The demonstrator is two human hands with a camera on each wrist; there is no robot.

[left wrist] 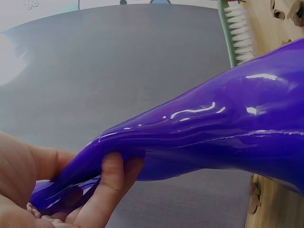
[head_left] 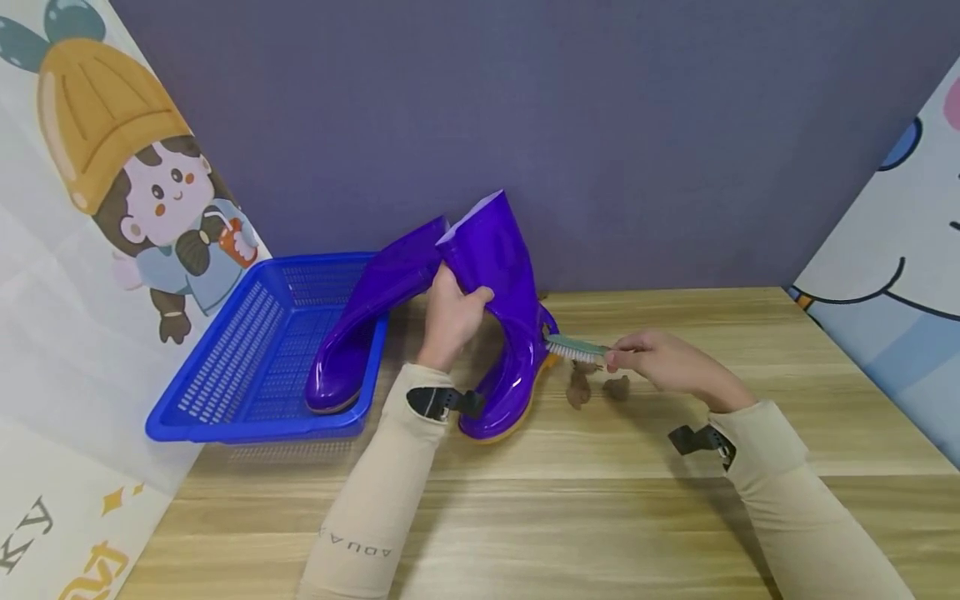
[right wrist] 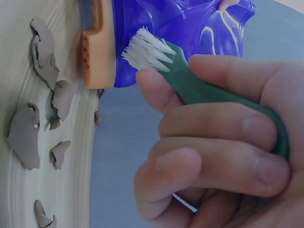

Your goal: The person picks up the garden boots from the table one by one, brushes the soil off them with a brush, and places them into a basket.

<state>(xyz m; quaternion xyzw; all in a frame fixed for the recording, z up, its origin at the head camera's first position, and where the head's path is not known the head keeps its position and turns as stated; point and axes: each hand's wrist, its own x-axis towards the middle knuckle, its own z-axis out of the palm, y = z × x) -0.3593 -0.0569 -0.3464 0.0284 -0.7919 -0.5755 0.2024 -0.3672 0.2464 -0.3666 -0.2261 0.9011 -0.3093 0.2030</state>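
Observation:
A shiny purple rain boot (head_left: 517, 358) with a tan sole stands tilted on the wooden table, its shaft leaning up and left. My left hand (head_left: 454, 317) grips the shaft; in the left wrist view, the fingers (left wrist: 112, 175) pinch the bent purple material. My right hand (head_left: 667, 362) holds a green scrub brush (head_left: 581, 346) with white bristles by its handle. The bristle end is close to the boot's heel; whether it touches cannot be told. In the right wrist view the fingers curl round the handle (right wrist: 213, 97). A second purple boot (head_left: 345, 367) leans in the basket.
The blue plastic basket (head_left: 247, 429) stands left of the hands. Several brown flakes (right wrist: 26, 137), resembling dried mud, lie on the table (head_left: 600, 517) beneath the brush. A grey panel (head_left: 600, 142) rises behind the table, with cartoon-printed sheets (head_left: 67, 333) at both sides.

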